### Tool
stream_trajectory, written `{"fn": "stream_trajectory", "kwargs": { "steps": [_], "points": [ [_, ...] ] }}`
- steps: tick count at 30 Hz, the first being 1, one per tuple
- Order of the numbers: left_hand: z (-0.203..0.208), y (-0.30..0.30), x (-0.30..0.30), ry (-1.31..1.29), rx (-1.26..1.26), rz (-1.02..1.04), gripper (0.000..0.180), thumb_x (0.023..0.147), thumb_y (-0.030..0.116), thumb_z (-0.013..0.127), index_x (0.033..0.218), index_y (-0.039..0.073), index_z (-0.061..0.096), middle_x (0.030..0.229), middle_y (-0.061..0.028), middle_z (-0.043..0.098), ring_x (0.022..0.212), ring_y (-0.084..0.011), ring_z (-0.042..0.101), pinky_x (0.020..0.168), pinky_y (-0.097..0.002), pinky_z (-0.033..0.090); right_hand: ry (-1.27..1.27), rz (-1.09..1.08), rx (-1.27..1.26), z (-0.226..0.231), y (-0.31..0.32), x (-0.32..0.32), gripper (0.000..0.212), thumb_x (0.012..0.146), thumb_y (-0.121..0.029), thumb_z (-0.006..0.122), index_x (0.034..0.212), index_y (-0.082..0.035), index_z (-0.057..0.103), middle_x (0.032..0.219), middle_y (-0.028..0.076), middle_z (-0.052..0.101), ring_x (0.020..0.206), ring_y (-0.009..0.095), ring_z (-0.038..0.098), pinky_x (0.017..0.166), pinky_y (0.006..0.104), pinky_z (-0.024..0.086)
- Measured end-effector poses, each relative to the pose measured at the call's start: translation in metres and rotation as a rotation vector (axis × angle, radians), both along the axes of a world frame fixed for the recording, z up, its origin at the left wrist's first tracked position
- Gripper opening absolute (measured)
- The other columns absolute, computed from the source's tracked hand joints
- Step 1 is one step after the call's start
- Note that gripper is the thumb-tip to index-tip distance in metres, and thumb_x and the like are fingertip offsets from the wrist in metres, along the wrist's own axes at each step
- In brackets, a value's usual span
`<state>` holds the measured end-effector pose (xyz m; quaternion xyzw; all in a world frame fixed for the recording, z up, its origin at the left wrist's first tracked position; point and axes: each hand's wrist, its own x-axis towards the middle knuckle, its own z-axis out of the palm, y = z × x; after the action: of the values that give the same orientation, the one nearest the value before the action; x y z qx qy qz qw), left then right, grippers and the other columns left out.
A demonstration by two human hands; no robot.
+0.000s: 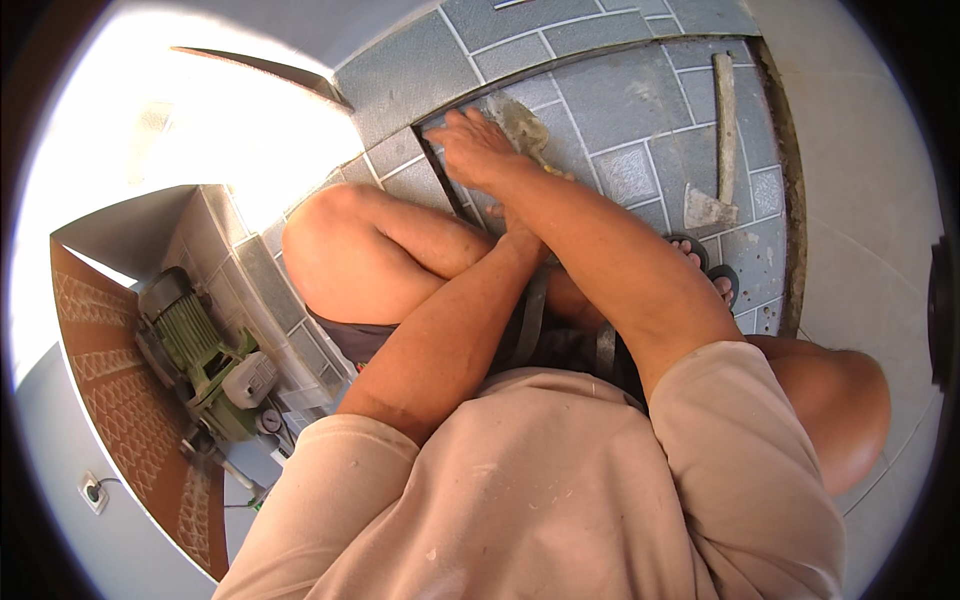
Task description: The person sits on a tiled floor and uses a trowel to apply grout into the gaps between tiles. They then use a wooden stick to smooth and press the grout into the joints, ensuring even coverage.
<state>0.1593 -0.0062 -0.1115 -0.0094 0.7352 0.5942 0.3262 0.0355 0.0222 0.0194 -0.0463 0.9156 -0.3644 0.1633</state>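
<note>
My right hand (474, 148) reaches across to the left, over the patterned grey floor tiles (615, 95). Its fingers are apart and touch the floor by the corner of a dark gap (437, 170). Beneath my right forearm, my left hand (518, 226) is mostly hidden. A cement-smeared trowel (522, 127) with a bit of yellow at its handle lies just past the forearm. The handle runs toward my left hand, whose fingers seem to be around it, though the grip is largely covered.
A hatchet-like tool (726, 130) with a wooden handle lies on the tiles at right, near my sandalled foot (722, 285). A rough dark gap (790, 190) borders the beige floor (850, 150). At left, a green motor pump (195, 335) stands beside a brown panel (100, 340).
</note>
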Motion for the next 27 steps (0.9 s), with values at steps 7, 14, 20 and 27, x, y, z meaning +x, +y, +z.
{"fn": "stream_trajectory", "kwargs": {
  "steps": [7, 14, 20, 27],
  "points": [
    [0.141, 0.026, -0.041, 0.085, -0.83, -0.405, 0.065, 0.105, 0.05, 0.048, 0.145, -0.002, 0.048, 0.152, -0.0242, 0.049, 0.142, -0.0462, 0.043, 0.111, -0.0821, 0.025, 0.125, -0.897, 0.01, -0.015, 0.092, 0.003, 0.032, 0.093, -0.014, 0.06, 0.121, -0.014, 0.077, 0.124, 0.016, 0.064, 0.123, 0.038, 0.054, 0.107, 0.0458, 0.045],
    [0.142, 0.038, -0.046, 0.076, -0.793, -0.414, 0.062, 0.107, 0.045, 0.045, 0.134, -0.01, 0.054, 0.142, -0.0294, 0.056, 0.139, -0.0473, 0.046, 0.115, -0.0657, 0.035, 0.107, -0.922, 0.32, -0.038, 0.177, 0.015, 0.045, 0.096, -0.015, 0.058, 0.14, -0.019, 0.067, 0.124, 0.013, 0.059, 0.116, 0.035, 0.052, 0.101, 0.0448, 0.046],
    [0.126, 0.028, -0.049, 0.126, -0.838, -0.445, 0.063, 0.107, 0.049, 0.047, 0.133, -0.007, 0.057, 0.136, -0.031, 0.06, 0.135, -0.0473, 0.05, 0.116, -0.0529, 0.037, 0.238, -0.823, 0.202, -0.047, 0.185, 0.018, 0.041, 0.095, -0.014, 0.061, 0.135, -0.017, 0.072, 0.117, 0.011, 0.061, 0.108, 0.032, 0.054, 0.096, 0.0422, 0.047],
    [0.115, 0.02, -0.046, 0.186, -0.764, -0.374, 0.056, 0.107, 0.046, 0.049, 0.119, -0.007, 0.062, 0.125, -0.0335, 0.064, 0.127, -0.049, 0.055, 0.109, -0.0534, 0.041, 0.413, -1.061, 0.152, -0.055, 0.264, 0.004, 0.038, 0.092, -0.008, 0.066, 0.128, -0.011, 0.074, 0.115, 0.013, 0.062, 0.109, 0.036, 0.058, 0.097, 0.0441, 0.05]
  ]
}}
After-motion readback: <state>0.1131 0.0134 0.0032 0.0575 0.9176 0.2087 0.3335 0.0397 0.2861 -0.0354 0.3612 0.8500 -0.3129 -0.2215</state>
